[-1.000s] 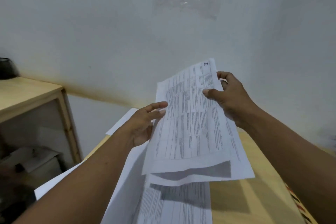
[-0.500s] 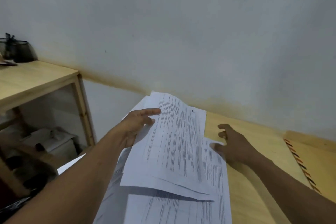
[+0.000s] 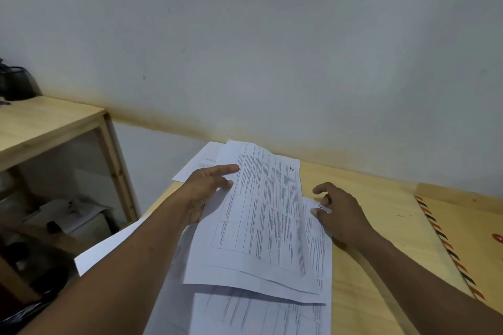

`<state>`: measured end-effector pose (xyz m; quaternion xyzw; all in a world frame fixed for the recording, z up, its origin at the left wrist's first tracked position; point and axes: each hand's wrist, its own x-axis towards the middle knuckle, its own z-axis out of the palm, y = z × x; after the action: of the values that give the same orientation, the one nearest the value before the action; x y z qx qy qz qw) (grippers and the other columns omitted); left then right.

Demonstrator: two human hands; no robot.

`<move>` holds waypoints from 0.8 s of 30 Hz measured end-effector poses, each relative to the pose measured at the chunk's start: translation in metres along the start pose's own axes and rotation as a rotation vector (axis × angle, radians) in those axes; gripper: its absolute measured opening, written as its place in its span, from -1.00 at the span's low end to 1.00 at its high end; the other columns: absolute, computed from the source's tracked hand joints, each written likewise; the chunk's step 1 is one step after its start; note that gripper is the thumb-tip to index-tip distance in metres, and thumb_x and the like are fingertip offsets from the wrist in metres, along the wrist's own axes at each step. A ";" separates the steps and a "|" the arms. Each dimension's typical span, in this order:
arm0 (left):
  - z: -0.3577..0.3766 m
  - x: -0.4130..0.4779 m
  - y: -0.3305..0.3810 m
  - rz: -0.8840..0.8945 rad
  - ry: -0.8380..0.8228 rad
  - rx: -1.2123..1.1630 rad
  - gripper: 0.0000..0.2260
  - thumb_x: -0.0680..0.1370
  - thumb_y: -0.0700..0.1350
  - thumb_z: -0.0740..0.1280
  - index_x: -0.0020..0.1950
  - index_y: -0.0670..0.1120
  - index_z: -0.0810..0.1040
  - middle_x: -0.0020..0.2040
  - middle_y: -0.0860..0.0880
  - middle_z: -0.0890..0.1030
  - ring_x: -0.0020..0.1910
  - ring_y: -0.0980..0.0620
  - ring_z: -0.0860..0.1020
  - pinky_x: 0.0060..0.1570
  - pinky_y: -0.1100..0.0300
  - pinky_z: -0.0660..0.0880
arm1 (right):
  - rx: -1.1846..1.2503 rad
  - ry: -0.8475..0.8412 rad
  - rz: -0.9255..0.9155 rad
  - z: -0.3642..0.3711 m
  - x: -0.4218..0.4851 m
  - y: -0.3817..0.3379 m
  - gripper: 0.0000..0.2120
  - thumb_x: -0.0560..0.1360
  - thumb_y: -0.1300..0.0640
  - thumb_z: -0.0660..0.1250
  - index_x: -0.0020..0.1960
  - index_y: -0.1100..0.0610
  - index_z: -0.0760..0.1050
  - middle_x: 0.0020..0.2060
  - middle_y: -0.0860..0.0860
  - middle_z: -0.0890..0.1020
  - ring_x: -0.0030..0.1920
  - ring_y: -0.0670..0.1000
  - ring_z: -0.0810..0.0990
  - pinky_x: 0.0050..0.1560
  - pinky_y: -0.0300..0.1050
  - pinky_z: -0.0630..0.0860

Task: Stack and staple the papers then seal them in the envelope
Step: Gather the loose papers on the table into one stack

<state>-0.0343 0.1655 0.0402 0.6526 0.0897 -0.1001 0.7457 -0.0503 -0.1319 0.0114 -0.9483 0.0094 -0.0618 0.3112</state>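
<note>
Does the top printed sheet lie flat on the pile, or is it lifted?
Lifted: the left hand holds the top sheet by its edge; its shadow falls on papers beneath.

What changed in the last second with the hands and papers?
The printed sheets came down from mid-air almost onto the paper pile on the table. The right hand let go and now touches a lower sheet's edge. The left hand kept its hold; the envelope stayed put.

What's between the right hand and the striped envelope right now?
Head view: only bare wooden table separates the right hand from the envelope; nothing lies on that stretch.
</note>
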 end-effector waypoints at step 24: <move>0.076 -0.001 0.022 0.130 -0.185 0.144 -0.76 0.49 -0.25 0.50 0.11 0.01 0.73 0.30 0.05 0.60 0.31 -0.01 0.55 0.44 0.03 0.38 | 0.801 0.231 0.029 -0.142 0.026 -0.050 -0.64 0.52 0.29 0.38 0.24 0.01 0.46 0.07 0.15 0.62 -0.09 0.13 0.67 -0.16 0.05 0.65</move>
<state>-0.0288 0.0933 0.0713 0.6968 -0.0293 -0.1175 0.7069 -0.0428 -0.1770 0.1571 -0.7389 0.0327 -0.1623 0.6532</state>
